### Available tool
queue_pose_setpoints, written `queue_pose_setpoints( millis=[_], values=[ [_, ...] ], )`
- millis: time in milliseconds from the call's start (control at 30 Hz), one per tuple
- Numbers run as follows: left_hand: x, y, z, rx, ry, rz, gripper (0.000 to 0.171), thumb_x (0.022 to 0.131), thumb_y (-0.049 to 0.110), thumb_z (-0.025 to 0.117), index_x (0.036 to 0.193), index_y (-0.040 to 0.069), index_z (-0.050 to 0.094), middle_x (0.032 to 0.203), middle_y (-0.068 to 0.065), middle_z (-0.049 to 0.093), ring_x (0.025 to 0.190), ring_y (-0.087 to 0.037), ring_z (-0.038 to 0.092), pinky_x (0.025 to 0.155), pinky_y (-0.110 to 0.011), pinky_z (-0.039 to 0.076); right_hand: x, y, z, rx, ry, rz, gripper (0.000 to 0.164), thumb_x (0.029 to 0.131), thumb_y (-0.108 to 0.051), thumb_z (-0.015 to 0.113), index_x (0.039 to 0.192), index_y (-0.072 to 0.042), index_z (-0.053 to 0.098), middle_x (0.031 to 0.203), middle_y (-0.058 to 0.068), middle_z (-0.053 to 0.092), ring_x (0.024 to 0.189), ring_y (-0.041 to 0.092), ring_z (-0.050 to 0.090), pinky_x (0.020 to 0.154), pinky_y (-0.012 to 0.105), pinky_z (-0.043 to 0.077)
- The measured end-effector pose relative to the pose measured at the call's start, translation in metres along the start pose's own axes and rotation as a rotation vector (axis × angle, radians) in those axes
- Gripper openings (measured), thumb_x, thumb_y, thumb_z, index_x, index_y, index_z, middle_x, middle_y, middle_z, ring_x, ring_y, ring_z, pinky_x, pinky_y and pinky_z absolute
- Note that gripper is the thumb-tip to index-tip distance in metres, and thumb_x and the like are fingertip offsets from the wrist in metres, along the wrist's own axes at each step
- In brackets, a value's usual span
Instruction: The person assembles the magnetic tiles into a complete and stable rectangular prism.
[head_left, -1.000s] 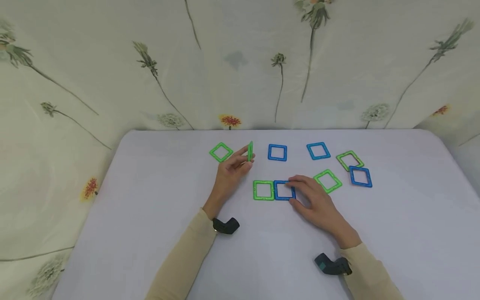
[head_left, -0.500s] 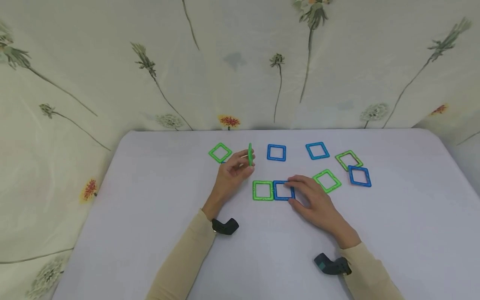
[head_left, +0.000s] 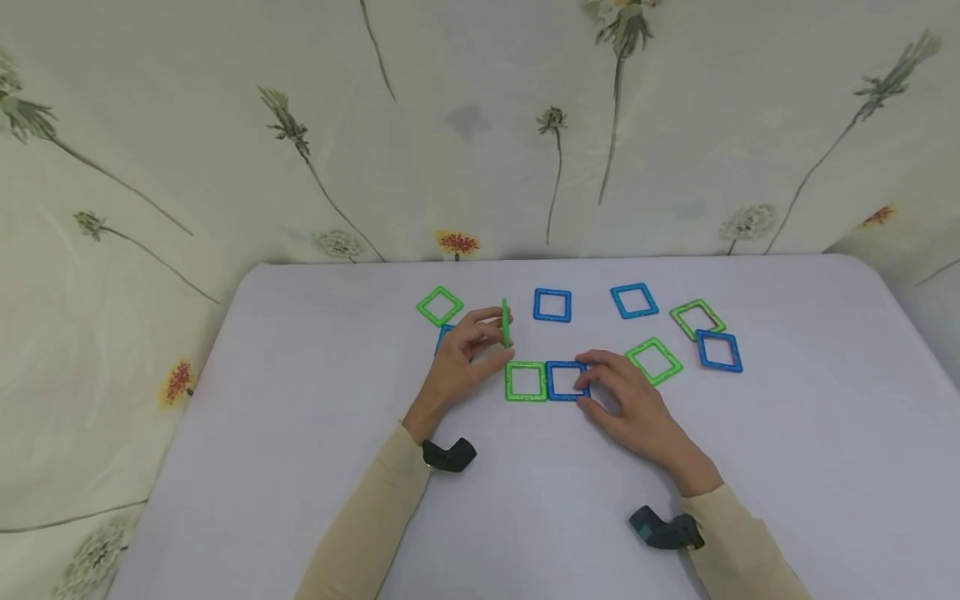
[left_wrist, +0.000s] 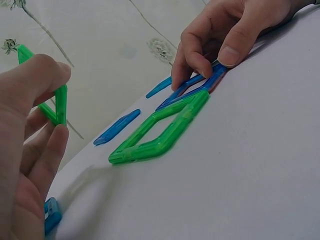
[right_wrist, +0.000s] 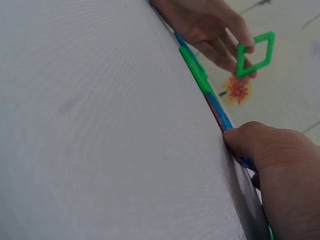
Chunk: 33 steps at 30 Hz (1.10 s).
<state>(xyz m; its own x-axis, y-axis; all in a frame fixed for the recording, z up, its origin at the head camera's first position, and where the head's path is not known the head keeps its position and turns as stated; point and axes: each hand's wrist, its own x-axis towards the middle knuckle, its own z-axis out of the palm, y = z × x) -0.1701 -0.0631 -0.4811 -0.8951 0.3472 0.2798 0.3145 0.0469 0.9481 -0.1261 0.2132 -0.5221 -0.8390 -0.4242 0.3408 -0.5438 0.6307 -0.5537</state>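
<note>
In the head view my left hand [head_left: 459, 354] pinches a green square magnetic tile [head_left: 506, 323] upright between thumb and fingers. The left wrist view shows that tile raised above the white table. Below and to its right, a second green square tile [head_left: 527, 398] lies flat, edge to edge with a blue square tile [head_left: 551, 382]. My right hand [head_left: 637, 408] grips the blue tile's right side, thumb at the near corner and fingers at the far one. In the left wrist view this blue tile [left_wrist: 217, 77] stays flat beside the green tile [left_wrist: 145, 151].
Behind my left hand lie a green tile [head_left: 430, 297] and a partly hidden blue tile [head_left: 442, 337]. Two blue tiles lie farther back, one at the middle [head_left: 552, 318]. At right, a blue tile [head_left: 701, 352] meets a green tile [head_left: 686, 307]; another green tile [head_left: 670, 352] borders my right hand.
My left hand has come down toward me with the upright green tile, closer to the flat pair, uncovering part of the blue tile behind it. My right hand stays at the flat blue tile.
</note>
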Motion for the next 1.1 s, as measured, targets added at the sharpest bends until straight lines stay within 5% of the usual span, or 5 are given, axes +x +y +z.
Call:
queue_pose_setpoints(
  millis=[233,433,567,767,1100],
  values=[
    [-0.005,0.003,-0.001,0.112,-0.022,0.021,0.012,0.083,0.006,0.070,0.091,-0.001,0.066,0.133,-0.015,0.051,0.123,-0.021,0.055,0.102,-0.028,0.047,0.001,-0.002,-0.001,0.016,-0.004,0.003,0.023,0.081,-0.014,0.072,0.100,-0.022,0.061,0.134,0.003,0.052,0.128,0.022,0.043,0.106,0.029,0.031],
    [-0.006,0.002,-0.001,0.066,-0.044,0.049,0.019,0.081,0.001,0.071,0.097,-0.005,0.063,0.132,-0.018,0.050,0.120,-0.031,0.056,0.100,-0.037,0.049,0.001,-0.002,-0.001,0.014,-0.005,0.012,0.024,0.081,-0.013,0.072,0.100,-0.022,0.061,0.134,0.003,0.052,0.128,0.022,0.042,0.105,0.031,0.032],
    [-0.005,-0.001,-0.001,-0.010,-0.055,0.054,0.044,0.079,-0.004,0.071,0.117,-0.006,0.049,0.130,-0.022,0.049,0.119,-0.040,0.054,0.099,-0.044,0.049,0.001,-0.002,-0.001,0.015,-0.002,0.016,0.024,0.081,-0.013,0.072,0.099,-0.023,0.061,0.134,0.003,0.052,0.128,0.022,0.043,0.104,0.031,0.032],
    [-0.007,-0.001,-0.001,-0.023,-0.034,0.043,0.083,0.077,-0.004,0.072,0.145,0.009,0.028,0.126,-0.022,0.047,0.121,-0.037,0.054,0.105,-0.041,0.044,0.000,-0.001,-0.001,0.015,-0.009,0.027,0.022,0.082,-0.015,0.071,0.099,-0.023,0.061,0.134,0.002,0.052,0.129,0.021,0.042,0.105,0.032,0.032],
    [-0.013,0.002,-0.003,0.058,-0.098,0.096,0.076,0.076,-0.009,0.069,0.142,-0.002,0.032,0.130,-0.029,0.043,0.122,-0.041,0.050,0.104,-0.043,0.044,0.000,-0.001,-0.001,0.016,-0.006,0.019,0.023,0.081,-0.013,0.072,0.100,-0.021,0.062,0.134,0.002,0.052,0.129,0.021,0.042,0.106,0.032,0.032]
  ],
)
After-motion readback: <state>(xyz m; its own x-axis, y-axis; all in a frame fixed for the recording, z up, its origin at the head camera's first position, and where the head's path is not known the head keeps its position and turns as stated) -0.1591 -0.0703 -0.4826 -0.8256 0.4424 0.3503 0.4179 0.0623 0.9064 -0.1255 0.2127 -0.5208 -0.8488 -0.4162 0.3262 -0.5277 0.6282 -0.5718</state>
